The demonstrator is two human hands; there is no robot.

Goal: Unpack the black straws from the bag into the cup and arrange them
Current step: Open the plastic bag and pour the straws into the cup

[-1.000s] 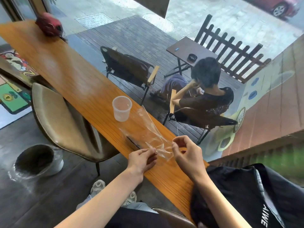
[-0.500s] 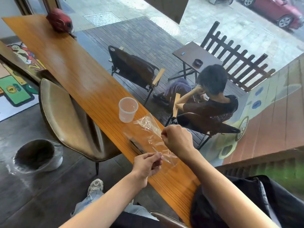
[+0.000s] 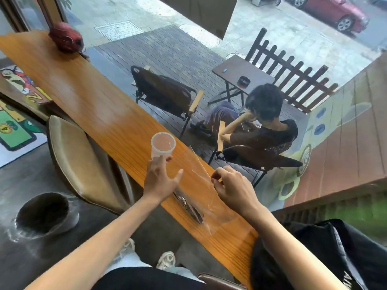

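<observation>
Seen from above, looking down a long narrow wooden counter [image 3: 100, 105] set against a window. At far left, a padded stool [image 3: 83, 164] tucked beside the counter's near edge. Left hand [image 3: 160, 178] stretched forward, fingers spread and loose, fingertips just touching the base of the clear cup [image 3: 162, 146] — nothing gripped yet. Cup upright, empty, mouth open, standing just beyond the hand. Behind the left wrist, toward the body, lay the black straws [image 3: 189, 207], a short dark bundle inside the clear bag [image 3: 206, 197], long axis running along the counter, close to its near edge. Farther right, right hand [image 3: 234, 190] curled, pinching the bag's upper film — lifted slightly off the wood. Right hand nearer the straws; bare counter left beyond the cup.
</observation>
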